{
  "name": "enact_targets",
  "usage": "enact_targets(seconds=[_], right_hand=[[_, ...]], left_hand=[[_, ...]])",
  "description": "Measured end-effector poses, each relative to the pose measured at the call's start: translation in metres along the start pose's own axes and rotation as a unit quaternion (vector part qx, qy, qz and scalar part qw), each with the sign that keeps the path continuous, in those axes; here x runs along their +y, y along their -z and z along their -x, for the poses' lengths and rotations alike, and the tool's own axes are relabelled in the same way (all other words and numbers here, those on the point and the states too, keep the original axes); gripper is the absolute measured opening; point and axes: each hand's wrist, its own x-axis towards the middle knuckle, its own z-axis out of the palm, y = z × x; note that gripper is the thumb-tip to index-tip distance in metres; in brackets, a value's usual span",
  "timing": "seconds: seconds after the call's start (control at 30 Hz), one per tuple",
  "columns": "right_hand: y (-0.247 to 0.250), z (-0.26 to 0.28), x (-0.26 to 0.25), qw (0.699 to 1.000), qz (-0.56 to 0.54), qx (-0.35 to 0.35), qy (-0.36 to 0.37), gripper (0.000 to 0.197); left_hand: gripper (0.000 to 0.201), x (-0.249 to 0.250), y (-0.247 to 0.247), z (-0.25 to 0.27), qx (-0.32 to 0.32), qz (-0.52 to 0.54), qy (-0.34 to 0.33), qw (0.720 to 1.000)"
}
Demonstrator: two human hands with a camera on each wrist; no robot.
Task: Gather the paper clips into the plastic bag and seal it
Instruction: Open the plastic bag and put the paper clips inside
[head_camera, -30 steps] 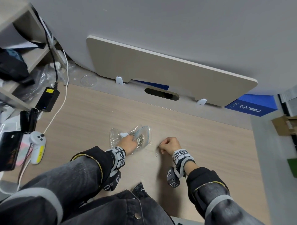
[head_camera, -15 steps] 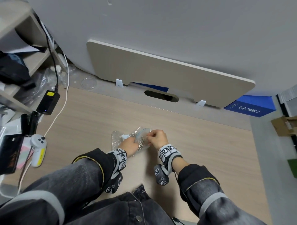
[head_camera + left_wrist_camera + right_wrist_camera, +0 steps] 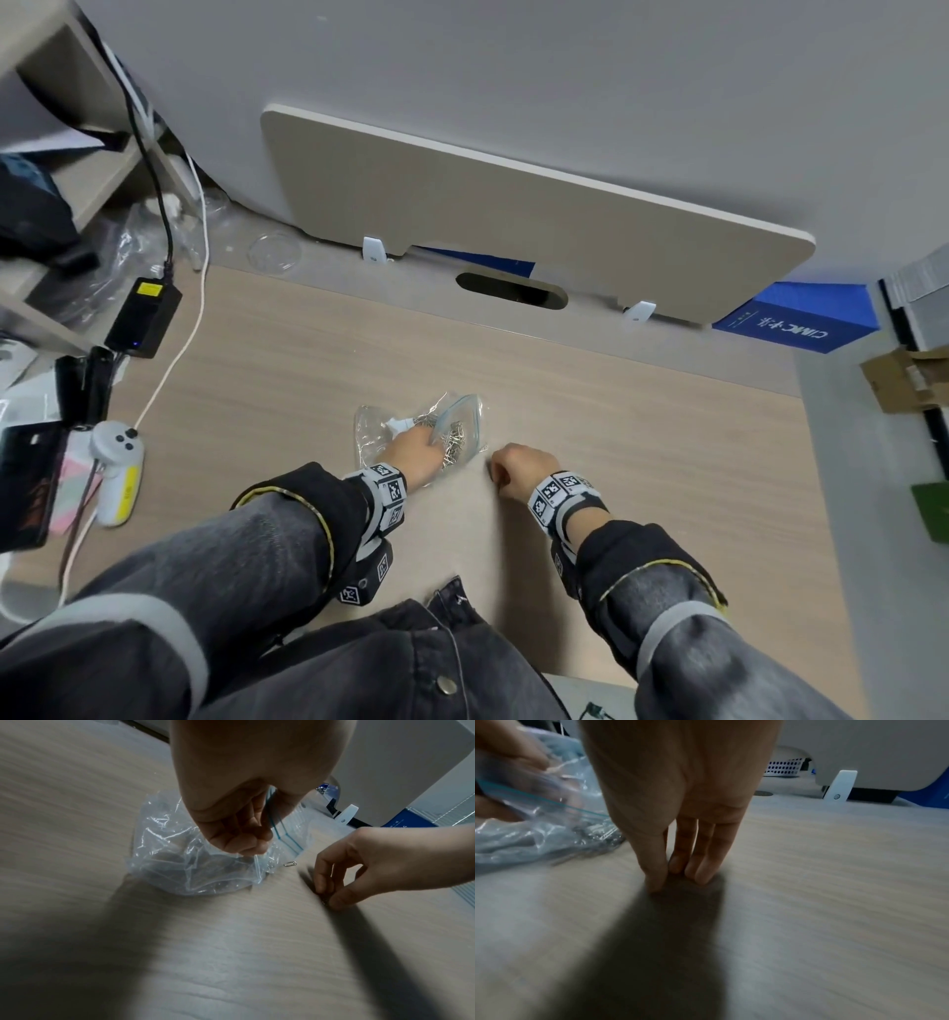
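Paper clips (image 3: 454, 446) are seen heaped inside the plastic bag (image 3: 377, 437) at the centre of the head view, on the wooden desk (image 3: 642, 437).

The bag's blue-lined mouth is held open by the left hand (image 3: 413, 452), whose fingers (image 3: 239, 833) are curled round the crumpled rim. One loose paper clip (image 3: 290, 863) lies on the desk just beside the bag's mouth in the left wrist view. Right of the bag, the right hand (image 3: 521, 470) is pressed fingertips-down on the desk, thumb and fingers (image 3: 700, 866) drawn together; something small and dark is pinched there, though it cannot be told what. A white remote (image 3: 117, 473) and a black power adapter (image 3: 144, 316) are seen at the left edge, a blue box (image 3: 791, 324) at the upper right.
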Motion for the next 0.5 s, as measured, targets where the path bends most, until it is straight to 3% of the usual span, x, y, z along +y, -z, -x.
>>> enact_targets(seconds=[0.33, 0.5], right_hand=[[-0.001, -0.033, -0.006, 0.997, -0.011, 0.074, 0.014, 0.016], [0.003, -0.043, -0.006, 0.995, -0.01, 0.102, 0.02, 0.033]], left_hand=[[0.022, -0.014, 0.011, 0.0, 0.04, -0.005, 0.017, 0.999], [0.023, -0.017, 0.017, -0.004, 0.043, -0.001, 0.023, 0.999]])
